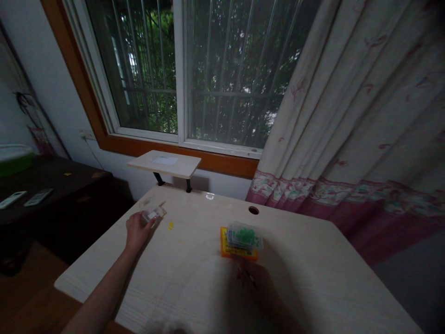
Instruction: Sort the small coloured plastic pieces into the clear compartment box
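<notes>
At the table's left side, my left hand (pixel 137 227) has its fingers closed on a small clear plastic box (pixel 153 214), with something pale inside or on it. Several small yellow pieces (pixel 170 226) lie just right of that box. My right hand (pixel 248 273) is in shadow at the near edge of an orange and yellow flat box (pixel 225 250). Its fingers look curled in; what they hold, if anything, does not show. On top of the orange box rests a clear case (pixel 259 241) holding small green pieces (pixel 246 236).
The pale wooden table (pixel 194 278) has a round cable hole (pixel 253 210) near its back edge. A small raised shelf (pixel 165 163) carries a sheet of paper. A curtain (pixel 330 153) hangs at the right. Two remote controls (pixel 38 197) lie on a dark table at the left.
</notes>
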Demonstrator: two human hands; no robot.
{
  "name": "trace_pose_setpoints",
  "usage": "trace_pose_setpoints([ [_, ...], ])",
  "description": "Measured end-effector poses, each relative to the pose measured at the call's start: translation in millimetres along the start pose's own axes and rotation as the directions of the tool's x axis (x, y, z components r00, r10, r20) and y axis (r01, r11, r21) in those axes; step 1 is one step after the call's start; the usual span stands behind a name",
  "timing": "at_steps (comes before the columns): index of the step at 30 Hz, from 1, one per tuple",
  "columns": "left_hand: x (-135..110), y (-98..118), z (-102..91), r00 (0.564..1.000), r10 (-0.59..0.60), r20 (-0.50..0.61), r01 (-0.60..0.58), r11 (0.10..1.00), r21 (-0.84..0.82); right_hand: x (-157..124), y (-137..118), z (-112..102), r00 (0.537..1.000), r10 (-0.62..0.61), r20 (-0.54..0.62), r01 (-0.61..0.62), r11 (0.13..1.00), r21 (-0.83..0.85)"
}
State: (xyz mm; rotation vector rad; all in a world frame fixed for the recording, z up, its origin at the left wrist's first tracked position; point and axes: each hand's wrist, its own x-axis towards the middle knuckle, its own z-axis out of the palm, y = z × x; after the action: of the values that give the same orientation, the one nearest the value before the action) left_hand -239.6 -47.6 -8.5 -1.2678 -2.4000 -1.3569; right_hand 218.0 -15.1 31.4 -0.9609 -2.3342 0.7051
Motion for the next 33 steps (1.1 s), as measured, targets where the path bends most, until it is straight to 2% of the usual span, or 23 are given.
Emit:
trace_pose_setpoints([
  [2,0.6,-6.6,3.7,0.997,0.074,-0.001,-0.073,0.980,0.187,0.3,0.7,1.0,1.000,0.002,0.002,-0.002,1.000,-0.001],
  [5,-1.4,-10.3,7.5,0.995,0.091,0.028,-0.095,0.937,0.336,-0.8,2.4,4.6,0.999,-0.030,-0.015,0.029,0.999,-0.031],
  [8,-3.8,-7.1,9.7,0.996,0.070,0.063,-0.090,0.913,0.398,-3.1,3.1,6.1,0.979,-0.126,-0.158,0.105,0.986,-0.132],
  [10,-5.0,-3.9,11.0,0.996,0.056,0.074,-0.082,0.909,0.409,-3.2,2.6,2.2,0.924,-0.210,-0.319,0.139,0.963,-0.229],
  [12,-6.0,-1.0,11.4,0.999,0.027,0.040,-0.041,0.918,0.395,-0.1,2.5,-6.3,0.853,-0.264,-0.450,0.121,0.939,-0.322],
  [14,-7.2,2.1,9.1,1.000,0.006,-0.010,-0.002,0.937,0.351,6.7,4.3,-17.6,0.820,-0.275,-0.503,0.060,0.914,-0.402],
  [15,-8.0,4.1,6.4,0.999,0.011,-0.041,0.002,0.948,0.319,11.2,6.4,-23.2,0.822,-0.269,-0.502,0.029,0.900,-0.435],
  [17,-9.8,10.4,-2.4,0.991,0.071,-0.109,-0.042,0.967,0.250,20.8,12.7,-32.5,0.856,-0.248,-0.453,-0.005,0.873,-0.488],
  [20,-13.7,25.5,-19.1,0.958,0.218,-0.187,-0.188,0.968,0.169,33.8,24.3,-40.2,0.914,-0.229,-0.335,0.021,0.851,-0.525],
  [23,-17.3,42.5,-29.1,0.917,0.356,-0.182,-0.350,0.934,0.068,44.0,29.2,-44.8,0.960,-0.182,-0.214,0.060,0.877,-0.476],
  [26,-18.2,54.7,-28.7,0.882,0.450,-0.139,-0.462,0.884,-0.066,51.8,20.8,-50.3,0.975,-0.140,-0.170,0.061,0.913,-0.404],
  [30,-18.2,68.4,-25.9,0.860,0.508,-0.054,-0.507,0.836,-0.211,60.0,-11.9,-49.8,0.957,-0.164,-0.239,0.088,0.950,-0.298],
  [33,-23.9,86.7,-25.6,0.834,0.528,0.159,-0.434,0.807,-0.401,70.2,-45.5,-33.4,0.956,-0.190,-0.224,0.154,0.974,-0.167],
])
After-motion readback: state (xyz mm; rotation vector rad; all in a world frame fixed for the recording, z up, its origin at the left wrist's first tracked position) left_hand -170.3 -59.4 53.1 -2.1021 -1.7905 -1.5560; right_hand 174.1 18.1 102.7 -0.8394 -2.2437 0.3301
